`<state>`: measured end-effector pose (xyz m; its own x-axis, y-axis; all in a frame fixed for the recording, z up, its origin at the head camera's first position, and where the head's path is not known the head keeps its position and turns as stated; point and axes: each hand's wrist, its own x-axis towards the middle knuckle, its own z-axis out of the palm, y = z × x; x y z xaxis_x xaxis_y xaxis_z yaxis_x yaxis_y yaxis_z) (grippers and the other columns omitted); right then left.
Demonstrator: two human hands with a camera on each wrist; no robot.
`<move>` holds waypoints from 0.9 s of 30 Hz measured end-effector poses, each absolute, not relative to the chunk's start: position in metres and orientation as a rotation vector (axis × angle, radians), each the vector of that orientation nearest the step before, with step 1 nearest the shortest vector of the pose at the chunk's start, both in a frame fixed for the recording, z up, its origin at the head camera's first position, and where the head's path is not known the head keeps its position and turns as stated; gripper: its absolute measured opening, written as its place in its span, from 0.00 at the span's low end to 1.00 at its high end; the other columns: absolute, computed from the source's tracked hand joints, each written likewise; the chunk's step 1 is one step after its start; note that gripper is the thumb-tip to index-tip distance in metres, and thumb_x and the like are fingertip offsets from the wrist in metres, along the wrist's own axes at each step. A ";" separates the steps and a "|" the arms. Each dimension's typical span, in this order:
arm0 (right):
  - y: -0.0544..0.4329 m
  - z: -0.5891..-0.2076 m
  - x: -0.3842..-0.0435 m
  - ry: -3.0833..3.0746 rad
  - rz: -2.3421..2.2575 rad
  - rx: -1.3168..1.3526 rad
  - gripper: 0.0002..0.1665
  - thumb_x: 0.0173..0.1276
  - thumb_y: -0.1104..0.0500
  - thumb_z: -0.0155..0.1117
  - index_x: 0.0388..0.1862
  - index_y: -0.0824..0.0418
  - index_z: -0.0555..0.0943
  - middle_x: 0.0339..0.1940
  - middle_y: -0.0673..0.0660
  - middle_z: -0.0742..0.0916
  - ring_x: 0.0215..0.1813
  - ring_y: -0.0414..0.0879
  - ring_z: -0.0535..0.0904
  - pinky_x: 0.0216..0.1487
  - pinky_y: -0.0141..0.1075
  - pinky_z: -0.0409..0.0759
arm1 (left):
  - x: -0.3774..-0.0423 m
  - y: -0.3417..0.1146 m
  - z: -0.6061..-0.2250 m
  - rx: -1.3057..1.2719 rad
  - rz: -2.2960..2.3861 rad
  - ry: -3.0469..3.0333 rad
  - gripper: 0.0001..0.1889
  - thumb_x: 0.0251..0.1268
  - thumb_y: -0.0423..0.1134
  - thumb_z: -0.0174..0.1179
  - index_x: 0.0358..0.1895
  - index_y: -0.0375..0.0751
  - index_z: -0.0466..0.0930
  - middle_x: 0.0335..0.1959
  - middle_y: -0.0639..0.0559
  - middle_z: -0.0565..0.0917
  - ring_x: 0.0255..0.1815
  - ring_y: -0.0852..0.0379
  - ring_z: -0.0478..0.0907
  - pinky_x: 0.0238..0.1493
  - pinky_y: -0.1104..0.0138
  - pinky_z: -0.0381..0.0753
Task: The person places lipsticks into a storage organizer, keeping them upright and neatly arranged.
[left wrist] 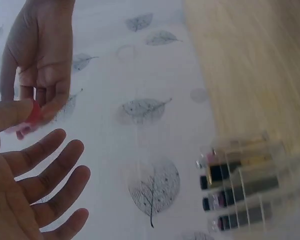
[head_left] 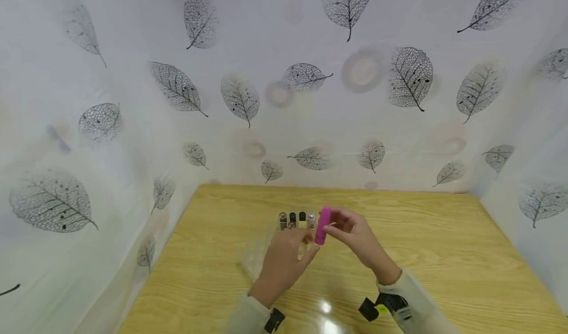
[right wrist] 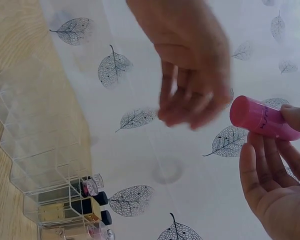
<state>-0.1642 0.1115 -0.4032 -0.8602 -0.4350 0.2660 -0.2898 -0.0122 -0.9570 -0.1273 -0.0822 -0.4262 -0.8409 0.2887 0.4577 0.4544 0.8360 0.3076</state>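
My right hand point(head_left: 355, 235) pinches a pink lipstick tube point(head_left: 323, 226) between thumb and fingers above the table. In the right wrist view the pink tube point(right wrist: 262, 119) lies tilted across the right fingers, dark lettering on its side. My left hand point(head_left: 286, 257) is just left of it, fingers relaxed; the right wrist view shows a gap between this hand point(right wrist: 195, 95) and the tube. In the left wrist view the left hand point(left wrist: 35, 185) has spread fingers and its thumb overlaps the pink tube. Behind the left hand stands a clear stepped lipstick organizer point(right wrist: 35, 130), partly hidden in the head view.
Several lipsticks point(head_left: 292, 218) with dark, gold and clear parts fill one end of the organizer. It stands on a light wood table point(head_left: 443, 255). A white leaf-printed cloth point(head_left: 284, 127) surrounds the table at the back and sides. Each wrist carries a black strap point(head_left: 274, 319).
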 end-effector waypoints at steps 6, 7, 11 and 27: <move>0.112 -0.402 -0.167 2.129 -2.008 -0.771 0.23 0.66 0.62 0.59 0.57 0.73 0.71 0.40 0.45 0.84 0.42 0.38 0.81 0.46 0.33 0.81 | -0.145 -0.138 -0.458 -0.296 -0.292 -2.643 0.10 0.61 0.48 0.60 0.38 0.47 0.78 0.35 0.52 0.83 0.39 0.54 0.79 0.46 0.58 0.79; 0.113 -0.403 -0.168 2.129 -2.008 -0.770 0.23 0.66 0.62 0.59 0.57 0.73 0.71 0.40 0.45 0.84 0.42 0.38 0.82 0.47 0.33 0.81 | -0.148 -0.148 -0.465 -0.241 -0.287 -2.653 0.09 0.61 0.47 0.60 0.38 0.46 0.78 0.35 0.51 0.82 0.38 0.52 0.79 0.45 0.57 0.78; 0.109 -0.407 -0.174 2.136 -2.002 -0.769 0.23 0.66 0.62 0.60 0.57 0.71 0.72 0.41 0.48 0.84 0.42 0.39 0.82 0.47 0.33 0.81 | -0.158 -0.179 -0.488 -0.050 -0.292 -2.731 0.10 0.62 0.44 0.60 0.41 0.43 0.77 0.36 0.46 0.82 0.37 0.49 0.78 0.42 0.55 0.77; 0.031 -0.458 -0.243 2.533 -1.637 -0.823 0.15 0.60 0.66 0.65 0.46 0.69 0.77 0.41 0.64 0.84 0.43 0.53 0.83 0.41 0.32 0.82 | -0.161 -0.198 -0.527 -0.034 -0.201 -2.758 0.09 0.64 0.41 0.57 0.38 0.38 0.77 0.30 0.45 0.81 0.29 0.48 0.78 0.33 0.56 0.79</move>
<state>-0.2425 0.0313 -0.4582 -0.8612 -0.4348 0.2633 -0.4186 0.3128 -0.8526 -0.1615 -0.1978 -0.5266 -0.9299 -0.0030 0.3678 0.0504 0.9895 0.1353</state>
